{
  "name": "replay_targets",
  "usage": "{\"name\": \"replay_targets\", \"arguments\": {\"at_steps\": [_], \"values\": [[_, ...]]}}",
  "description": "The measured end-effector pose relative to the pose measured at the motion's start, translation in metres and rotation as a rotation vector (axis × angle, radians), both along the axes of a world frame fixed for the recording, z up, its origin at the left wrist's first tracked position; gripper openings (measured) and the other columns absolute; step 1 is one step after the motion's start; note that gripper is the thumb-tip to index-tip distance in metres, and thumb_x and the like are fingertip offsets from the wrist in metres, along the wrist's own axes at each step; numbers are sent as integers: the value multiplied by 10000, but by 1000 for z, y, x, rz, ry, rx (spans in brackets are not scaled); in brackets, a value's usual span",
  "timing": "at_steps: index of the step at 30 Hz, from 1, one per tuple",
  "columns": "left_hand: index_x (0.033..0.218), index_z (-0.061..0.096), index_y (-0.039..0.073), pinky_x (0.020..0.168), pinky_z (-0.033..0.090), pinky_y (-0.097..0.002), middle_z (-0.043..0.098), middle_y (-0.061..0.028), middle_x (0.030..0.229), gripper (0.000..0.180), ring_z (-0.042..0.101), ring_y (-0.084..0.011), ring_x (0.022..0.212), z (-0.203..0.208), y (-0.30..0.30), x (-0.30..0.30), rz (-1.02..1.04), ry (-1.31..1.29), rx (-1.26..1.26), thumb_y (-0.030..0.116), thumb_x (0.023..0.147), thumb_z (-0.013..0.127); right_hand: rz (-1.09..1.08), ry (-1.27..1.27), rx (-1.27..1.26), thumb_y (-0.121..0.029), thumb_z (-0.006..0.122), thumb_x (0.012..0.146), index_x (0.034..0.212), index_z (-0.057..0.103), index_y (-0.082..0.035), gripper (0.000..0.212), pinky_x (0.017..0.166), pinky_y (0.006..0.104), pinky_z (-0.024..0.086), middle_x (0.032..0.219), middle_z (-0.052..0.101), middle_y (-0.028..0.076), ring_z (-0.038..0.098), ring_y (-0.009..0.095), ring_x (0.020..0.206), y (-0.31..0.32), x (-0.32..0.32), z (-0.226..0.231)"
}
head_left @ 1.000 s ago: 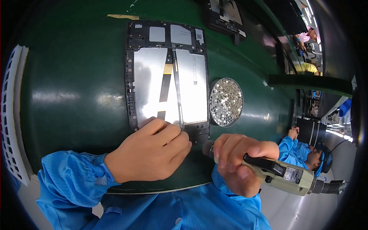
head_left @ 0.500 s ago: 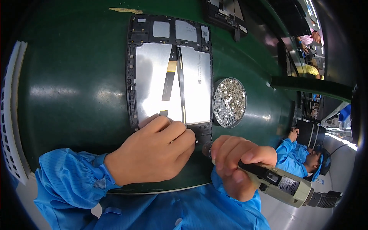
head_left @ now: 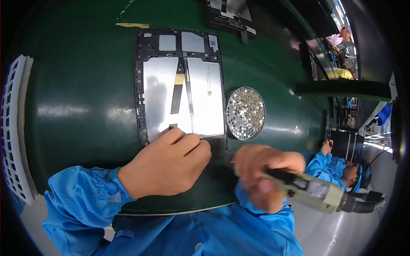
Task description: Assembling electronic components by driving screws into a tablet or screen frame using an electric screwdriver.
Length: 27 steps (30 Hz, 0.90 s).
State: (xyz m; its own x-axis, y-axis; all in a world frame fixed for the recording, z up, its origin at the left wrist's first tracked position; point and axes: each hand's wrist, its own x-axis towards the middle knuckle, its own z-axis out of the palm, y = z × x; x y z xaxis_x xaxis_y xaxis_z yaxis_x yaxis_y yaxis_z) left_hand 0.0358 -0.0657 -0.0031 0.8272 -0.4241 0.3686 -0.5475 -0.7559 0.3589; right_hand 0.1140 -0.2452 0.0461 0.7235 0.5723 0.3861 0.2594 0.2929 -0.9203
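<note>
An opened tablet [head_left: 160, 100] lies on the green table, its black frame around silver panels and a dark flat cable. My left hand [head_left: 168, 164] is closed over its near end, fingers curled down at the edge. What those fingertips pinch is hidden beneath the hand. My right hand [head_left: 265, 175], smeared by motion, grips a pale green electric screwdriver [head_left: 318, 194] with a dark cord at its rear. The tool's front end points left, close to the tablet's near right corner; its tip is blurred. Beside the tablet's right edge sits a round dish of small metal screws [head_left: 246, 113].
Another dark opened device [head_left: 230, 19] lies at the far edge of view. A yellowish strip [head_left: 132, 25] is on the table beyond the tablet. White slotted edging [head_left: 19, 128] runs along the left. At the right, a co-worker in blue [head_left: 326, 168] sits near a dark green bar [head_left: 344, 88].
The whole view has shifted a little, so tablet and dish appear farther left. My right hand and the screwdriver are now motion-blurred. My left hand keeps its place at the tablet's near end.
</note>
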Motion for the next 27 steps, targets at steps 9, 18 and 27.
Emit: {"name": "replay_targets", "arguments": {"at_steps": [9,18,27], "values": [[955,686,5,723,470,-354,604,-96,893,220,562,-246,857,-6,3,2,-99,-38,-70,103,761,725,-130,-236,-114,-112,619,842,1164,495,-25,356,593,332,419,722,513,87,487,173,608,-116,103,16],[1001,662,6,713,471,-366,598,-117,964,284,580,-247,837,3,-9,1,-42,-102,55,87,737,728,-274,-160,122,-95,600,774,1120,544,-12,360,599,346,454,653,523,91,511,176,582,-114,106,-12],[1007,666,-12,695,462,-372,609,-140,990,311,577,-261,854,5,-17,-3,42,-64,2,53,715,750,-290,-129,133,-91,600,769,1102,541,-14,346,581,336,454,661,528,85,511,171,574,-121,97,-16]]}}
